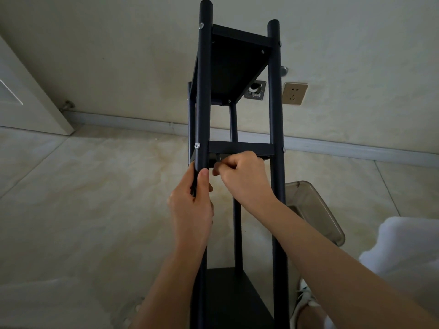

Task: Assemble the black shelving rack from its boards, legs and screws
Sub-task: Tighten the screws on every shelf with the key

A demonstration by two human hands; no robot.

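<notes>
left fingers [204,178]: wrapped round the near-left leg [203,91] of the rack [237,148], thumb on the front face, gripping just below the middle board [241,147]. Holding, not turning.
right fingers [234,162]: curled tight on a small dark tool [218,159], looks like a hex key, only its short stub shows above the knuckles. Tip is hidden under the middle board.
left hand [191,210] / right hand [244,179]: close together, both just under the middle board's near-left corner; the right hand sits between the two near legs.
rack: lying tipped away from the person, top end toward the wall. Four legs on, top board [234,67], middle board and lower board [228,298] all in place.
screws: silver head [197,145] showing on the near-left leg at middle-board height, another [201,25] at top-board height.
step: my read is tightening a fastener at the underside of the middle board, near-left corner. Late in the build.
next move: needs the key kept seated and square while it turns, left hand bracing the leg against twist. Can't see whether the screw is home.
beside the rack: clear plastic bin [313,210] on the floor, right of the near-right leg [276,150].
</notes>
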